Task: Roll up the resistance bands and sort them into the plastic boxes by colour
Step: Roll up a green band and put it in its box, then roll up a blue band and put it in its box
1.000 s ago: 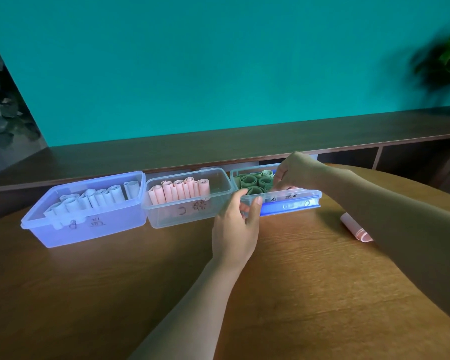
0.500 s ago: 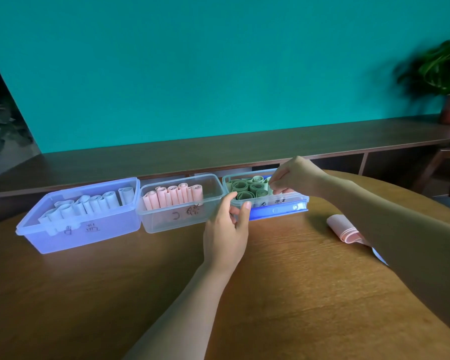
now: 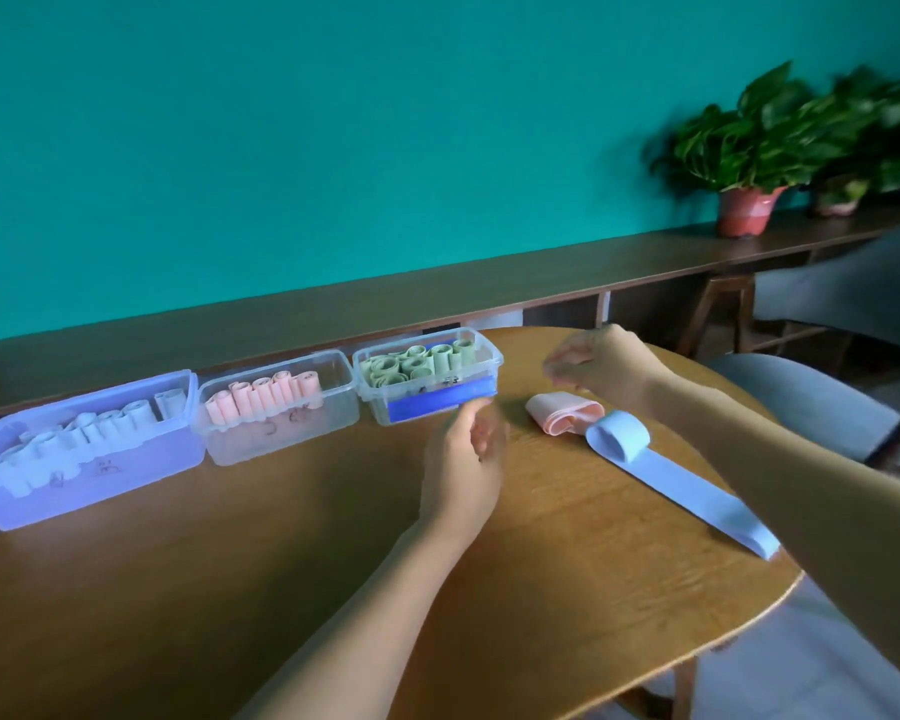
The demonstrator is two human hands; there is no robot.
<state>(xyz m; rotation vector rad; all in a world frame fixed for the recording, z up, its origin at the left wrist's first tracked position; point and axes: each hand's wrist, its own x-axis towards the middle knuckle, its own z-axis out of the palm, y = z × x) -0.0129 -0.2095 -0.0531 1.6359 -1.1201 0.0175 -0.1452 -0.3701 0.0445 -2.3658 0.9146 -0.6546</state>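
Hands: our left hand (image 3: 463, 462) and right hand (image 3: 601, 366) hang loosely curled, empty.
Blue band (image 3: 666, 467): soft, light; we'd pinch its rolled end, beside the pink band (image 3: 562, 415).

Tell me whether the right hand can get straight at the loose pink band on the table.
Probably yes: the right hand hovers just above the loosely folded pink resistance band, empty, with nothing between them. The half-rolled blue band lies beside it, not over it.

Clear glossy plastic boxes (image 3: 427, 402) on a matt, grained wooden table (image 3: 230, 589)
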